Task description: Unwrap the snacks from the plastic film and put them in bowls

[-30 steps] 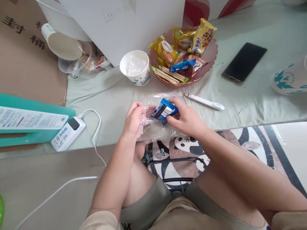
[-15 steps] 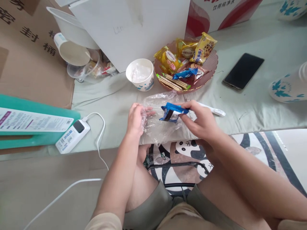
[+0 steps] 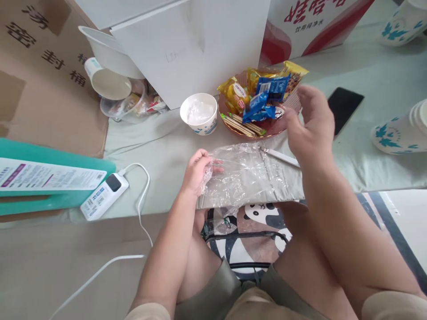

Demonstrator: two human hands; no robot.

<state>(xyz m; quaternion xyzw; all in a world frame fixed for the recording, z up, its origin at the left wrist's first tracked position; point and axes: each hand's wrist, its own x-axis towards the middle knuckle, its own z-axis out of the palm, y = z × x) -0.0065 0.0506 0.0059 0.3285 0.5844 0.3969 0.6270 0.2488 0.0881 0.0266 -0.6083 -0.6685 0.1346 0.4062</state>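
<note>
My left hand (image 3: 197,173) grips a clear plastic bag (image 3: 247,171), which lies spread over the table's front edge. Nothing is in my right hand (image 3: 310,122); its fingers are apart, at the right rim of a pinkish scalloped bowl (image 3: 278,130). Blue snack packets (image 3: 256,109) lie in the bowl over yellow-wrapped snacks (image 3: 236,94) and thin stick snacks (image 3: 242,126). One more blue packet (image 3: 272,87) leans at the back of the pile. Beside the bowl stands a paper cup (image 3: 199,114) with crumpled clear plastic inside. A white pen-like tool (image 3: 282,157) lies right of the bag.
A black phone (image 3: 345,109) and stacked paper cups (image 3: 400,129) are on the right. White boxes (image 3: 196,44) stand behind the bowl. To the left are a green jug (image 3: 56,173), a white power bank (image 3: 105,195) with a cable, and a cardboard box (image 3: 43,89).
My right hand has moved up and right from the bag to the bowl and let go of the blue snack packet. More blue packets are in the bowl. My left hand still holds the bag.
</note>
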